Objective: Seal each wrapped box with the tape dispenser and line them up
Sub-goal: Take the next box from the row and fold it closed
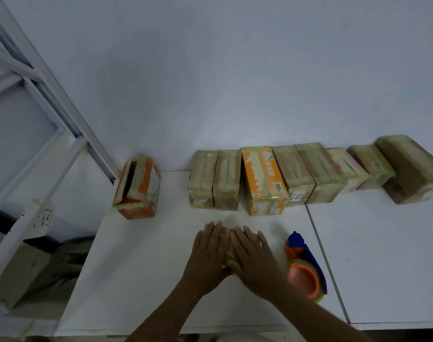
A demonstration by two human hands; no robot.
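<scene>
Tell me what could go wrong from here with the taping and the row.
1. The tape dispenser lies close beside the right hand; a sweep could knock it or catch its cutting end.
2. The orange box stands apart at the left, its top looking partly open; it may get missed.
3. The big brown box at the row's right end sits skewed, so the line may end crooked.

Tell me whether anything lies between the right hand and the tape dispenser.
Nothing visible does. The tape dispenser lies on the white table just to the right of the right hand, with only a strip of bare tabletop between them. The left hand is on the other side.
</scene>
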